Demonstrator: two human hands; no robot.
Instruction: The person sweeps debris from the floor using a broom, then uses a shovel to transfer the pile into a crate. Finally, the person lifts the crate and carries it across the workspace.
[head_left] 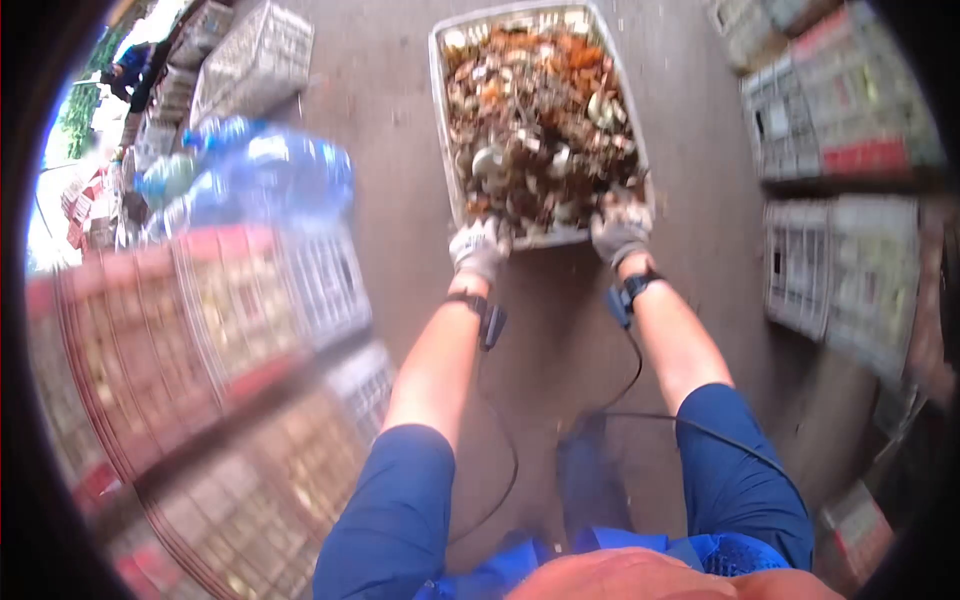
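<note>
A light-coloured rectangular crate (440, 130) full of mixed brown, orange and white scraps is held out in front of me at arm's length. My left hand (479, 247), in a whitish glove, grips the left part of its near rim. On the right part of the same rim, my right hand (622, 232) is closed in a similar glove. The fingers of both hands are partly hidden at the rim. Each wrist carries a dark strap with a small device, and thin black cables run back along my arms.
Stacked crates (240, 290) line the left side, with large blue plastic bottles (270, 175) on top. More stacked crates (840, 260) stand along the right. A person in dark clothing (130, 75) is at the far upper left. Brown floor (390, 180) runs between the stacks.
</note>
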